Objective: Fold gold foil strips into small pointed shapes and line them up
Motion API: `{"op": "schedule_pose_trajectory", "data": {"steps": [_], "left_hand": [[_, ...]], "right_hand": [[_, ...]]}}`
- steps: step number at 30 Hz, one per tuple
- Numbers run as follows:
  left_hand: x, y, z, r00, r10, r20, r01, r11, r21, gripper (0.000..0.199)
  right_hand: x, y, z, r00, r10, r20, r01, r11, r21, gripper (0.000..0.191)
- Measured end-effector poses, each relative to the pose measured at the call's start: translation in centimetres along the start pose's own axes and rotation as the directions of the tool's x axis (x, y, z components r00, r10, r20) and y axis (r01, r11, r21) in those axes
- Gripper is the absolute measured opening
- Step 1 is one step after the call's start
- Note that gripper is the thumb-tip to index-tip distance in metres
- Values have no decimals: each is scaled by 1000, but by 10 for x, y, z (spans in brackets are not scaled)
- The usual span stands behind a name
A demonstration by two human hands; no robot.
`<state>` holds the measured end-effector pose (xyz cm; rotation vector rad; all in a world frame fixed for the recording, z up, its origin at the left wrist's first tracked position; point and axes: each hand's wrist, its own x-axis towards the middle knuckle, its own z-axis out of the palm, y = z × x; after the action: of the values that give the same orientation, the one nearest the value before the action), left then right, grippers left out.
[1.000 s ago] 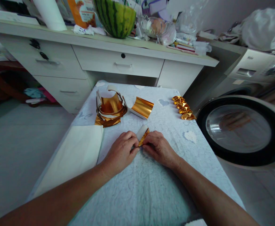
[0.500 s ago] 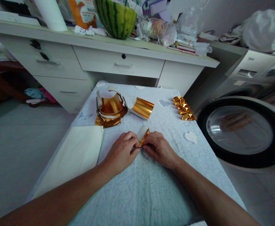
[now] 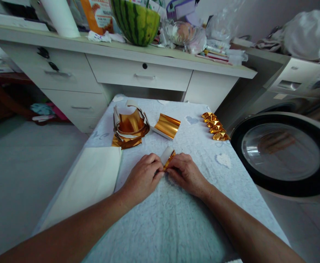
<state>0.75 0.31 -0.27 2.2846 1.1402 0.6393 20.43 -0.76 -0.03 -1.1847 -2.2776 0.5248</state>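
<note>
Between my hands, low over the table, is a small piece of gold foil paper (image 3: pixel 166 156), partly folded, with its white back showing at the far end. My left hand (image 3: pixel 146 173) pinches its left near edge. The fingers of my right hand (image 3: pixel 185 171) close on its right side, and they hide part of the folds. Just beyond lies a curled gold foil sheet (image 3: pixel 167 126). A loose stack of curled gold foil sheets (image 3: pixel 129 126) is farther left. Several folded gold foil pieces (image 3: pixel 216 126) stand in a row by the table's right edge.
A pale cloth covers the table (image 3: pixel 160 226), with a cream paper sheet (image 3: pixel 94 175) along its left side. Behind stands a white cabinet (image 3: pixel 138 69) bearing a cut watermelon (image 3: pixel 135 23) and clutter. On the right, a washing machine's round door (image 3: pixel 281 153) hangs open beside the table.
The whole view has shifted very slightly. Both hands keep their pinch on the gold foil paper, with barely any visible movement.
</note>
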Motion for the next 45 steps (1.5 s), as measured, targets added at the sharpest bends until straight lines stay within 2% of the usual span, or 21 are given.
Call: {"op": "schedule_pose_trajectory", "data": {"steps": [6,14,23,30,45], "left_hand": [[-2,1,0,1000,-14,-25,13,1000,-26,10],[-5,2,2,997,-31,-69,29,999,-30,10],[-3,6,1,995,-47,-85,52,997,50,13],[-2,5,5,991,-75,-108,87,989,115,12],[-1,8,5,994,-41,-98,58,982,180,14]], "right_hand": [[1,-3,1,999,33,-11,-33,997,-65,9],[3,-3,4,992,128,14,-127,989,-70,12],[6,-2,11,981,195,-19,-196,974,-111,13],[7,-4,11,975,219,-34,-221,966,-131,11],[8,-4,13,974,221,-44,-225,966,-126,10]]}}
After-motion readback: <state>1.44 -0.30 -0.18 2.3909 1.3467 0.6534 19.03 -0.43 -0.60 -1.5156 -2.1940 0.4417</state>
